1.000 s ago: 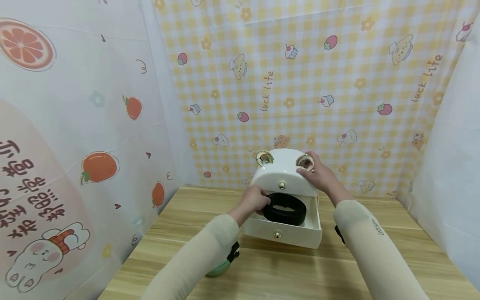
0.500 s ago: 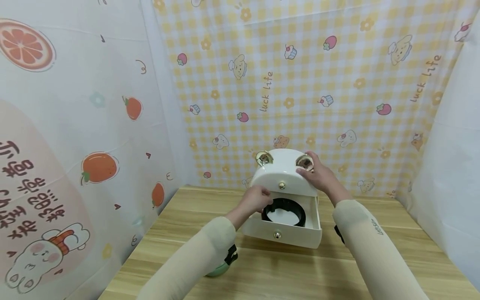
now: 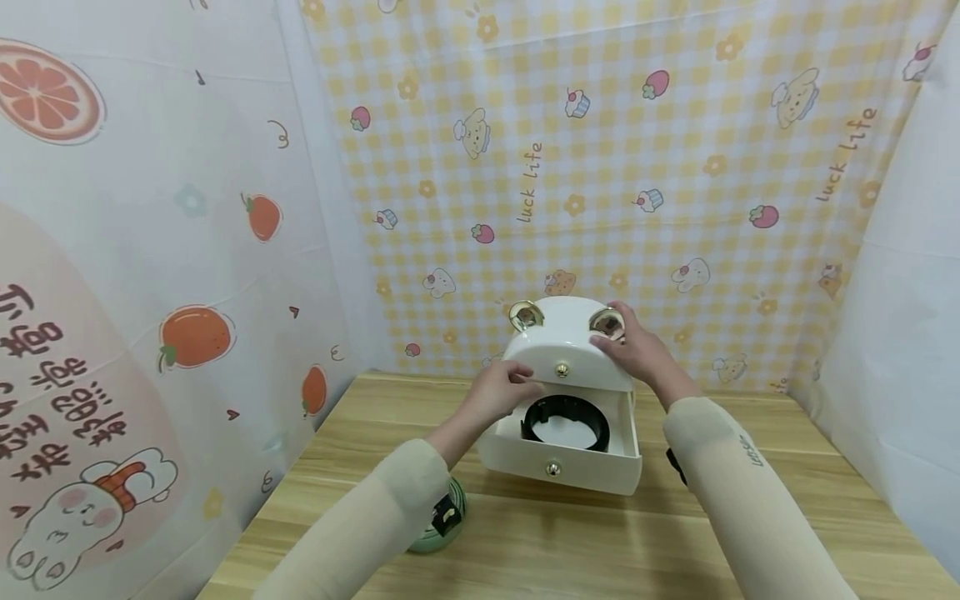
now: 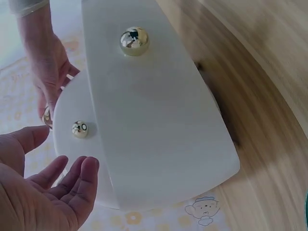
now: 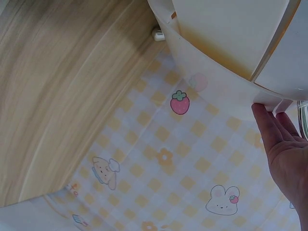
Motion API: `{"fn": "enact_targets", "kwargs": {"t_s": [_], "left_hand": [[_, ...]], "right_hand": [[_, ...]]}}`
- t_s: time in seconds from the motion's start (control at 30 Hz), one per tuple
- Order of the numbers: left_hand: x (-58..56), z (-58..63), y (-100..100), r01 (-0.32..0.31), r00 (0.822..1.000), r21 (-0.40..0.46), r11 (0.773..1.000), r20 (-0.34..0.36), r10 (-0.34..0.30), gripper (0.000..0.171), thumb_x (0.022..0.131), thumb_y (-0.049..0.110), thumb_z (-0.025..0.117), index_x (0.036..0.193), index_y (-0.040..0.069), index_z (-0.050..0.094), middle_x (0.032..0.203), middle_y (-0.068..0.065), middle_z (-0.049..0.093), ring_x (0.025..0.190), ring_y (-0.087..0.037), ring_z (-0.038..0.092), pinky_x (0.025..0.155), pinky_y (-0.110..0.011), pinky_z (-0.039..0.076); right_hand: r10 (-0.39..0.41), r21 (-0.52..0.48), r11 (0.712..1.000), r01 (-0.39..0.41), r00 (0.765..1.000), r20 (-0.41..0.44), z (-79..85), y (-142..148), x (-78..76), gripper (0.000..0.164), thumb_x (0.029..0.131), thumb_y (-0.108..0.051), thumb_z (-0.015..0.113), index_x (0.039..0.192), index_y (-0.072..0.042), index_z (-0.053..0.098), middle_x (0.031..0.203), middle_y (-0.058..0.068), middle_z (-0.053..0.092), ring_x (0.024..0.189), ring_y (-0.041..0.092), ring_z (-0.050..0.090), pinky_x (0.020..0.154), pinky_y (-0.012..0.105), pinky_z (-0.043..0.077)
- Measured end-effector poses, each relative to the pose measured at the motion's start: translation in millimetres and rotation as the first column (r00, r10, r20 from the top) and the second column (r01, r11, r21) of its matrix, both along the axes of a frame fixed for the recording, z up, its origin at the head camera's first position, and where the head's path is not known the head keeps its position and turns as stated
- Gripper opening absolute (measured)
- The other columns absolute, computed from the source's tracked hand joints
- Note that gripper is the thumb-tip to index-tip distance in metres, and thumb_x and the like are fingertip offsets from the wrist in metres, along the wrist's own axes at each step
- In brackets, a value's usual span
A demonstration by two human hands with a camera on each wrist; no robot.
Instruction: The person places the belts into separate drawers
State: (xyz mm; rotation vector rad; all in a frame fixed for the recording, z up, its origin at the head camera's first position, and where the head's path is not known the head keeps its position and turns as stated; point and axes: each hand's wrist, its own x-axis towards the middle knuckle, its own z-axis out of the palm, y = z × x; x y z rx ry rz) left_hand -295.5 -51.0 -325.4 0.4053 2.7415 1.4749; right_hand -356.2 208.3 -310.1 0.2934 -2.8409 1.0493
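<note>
A white drawer box (image 3: 564,333) with gold ears and gold knobs stands on the table. Its lower drawer (image 3: 558,467) is pulled out, and a coiled black belt (image 3: 600,425) lies inside on the white bottom. My left hand (image 3: 498,390) hovers over the drawer's left side, fingers loosely bent, with nothing between them. In the left wrist view, that hand's fingers (image 4: 79,185) are apart from the drawer front. My right hand (image 3: 641,350) grips the box's top right by the gold ear, thumb in front. The right wrist view has its fingers (image 5: 267,125) against the box's side.
A green striped round object (image 3: 435,537) sits on the wooden table (image 3: 540,550), partly hidden under my left forearm. A yellow checked cloth (image 3: 600,167) hangs close behind the box, and a printed white cloth (image 3: 150,208) hangs on the left.
My left hand has let go of the belt and drawn back up and left from it. The belt has settled lower in the drawer. The right hand keeps its hold.
</note>
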Motion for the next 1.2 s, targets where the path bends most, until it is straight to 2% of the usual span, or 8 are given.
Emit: {"fn": "enact_targets", "kwargs": {"t_s": [0.3,0.47,0.67,0.87,1.07,1.2], "left_hand": [[12.0,2.2,-7,0.008,0.999,0.086,0.996,-0.038,-0.005,0.041,0.091,0.028,0.073,0.120,0.001,0.067,0.099,-0.006,0.066,0.076,-0.018,0.060,0.060,-0.030,0.053],[21.3,0.8,-11,0.008,0.999,0.123,0.992,-0.054,-0.002,0.041,0.092,0.030,0.072,0.120,0.001,0.067,0.097,-0.005,0.067,0.080,-0.020,0.061,0.062,-0.030,0.053],[31.9,-3.3,-16,0.011,0.997,0.174,0.985,-0.080,0.003,0.036,0.092,0.028,0.073,0.118,0.003,0.068,0.093,-0.002,0.068,0.082,-0.017,0.061,0.063,-0.031,0.055],[43.0,-8.0,-17,0.032,0.994,0.167,0.985,-0.107,-0.014,0.031,0.091,0.030,0.073,0.114,0.008,0.071,0.096,0.001,0.069,0.084,-0.015,0.062,0.069,-0.031,0.054],[51.1,-19.9,-16,0.091,0.987,0.178,0.980,-0.146,-0.065,0.029,0.090,0.030,0.074,0.113,0.012,0.072,0.097,0.002,0.067,0.086,-0.014,0.062,0.071,-0.030,0.054],[57.7,-30.1,-18,0.102,0.989,0.200,0.974,-0.126,-0.078,0.030,0.089,0.029,0.076,0.113,0.010,0.071,0.097,0.003,0.067,0.087,-0.014,0.062,0.070,-0.028,0.054]], "right_hand": [[0.001,-0.004,1.000,-0.001,1.000,-0.008,-0.4,1,-0.1,0.078,0.099,-0.049,0.053,0.156,-0.020,0.009,0.146,0.038,0.036,0.126,0.058,0.040,0.101,0.068,0.034],[0.004,-0.010,1.000,-0.005,1.000,-0.012,-0.9,0,-1.2,0.078,0.099,-0.051,0.053,0.156,-0.020,0.009,0.146,0.037,0.036,0.126,0.057,0.040,0.101,0.068,0.034],[0.001,-0.008,1.000,-0.001,1.000,-0.007,-0.3,-1,-1.9,0.079,0.099,-0.052,0.052,0.157,-0.021,0.009,0.146,0.037,0.036,0.126,0.057,0.041,0.101,0.068,0.035],[0.000,0.001,1.000,0.000,1.000,-0.005,0.0,-1,-1.9,0.079,0.099,-0.051,0.052,0.157,-0.021,0.007,0.146,0.038,0.036,0.126,0.058,0.041,0.101,0.068,0.034],[0.000,-0.005,1.000,0.000,1.000,-0.012,0.1,0,-0.6,0.078,0.100,-0.049,0.053,0.157,-0.020,0.009,0.146,0.038,0.036,0.126,0.058,0.041,0.100,0.068,0.035],[-0.004,-0.008,1.000,0.004,1.000,-0.005,0.3,0,-1.1,0.078,0.100,-0.048,0.053,0.157,-0.021,0.008,0.147,0.037,0.035,0.127,0.058,0.040,0.101,0.068,0.035]]}}
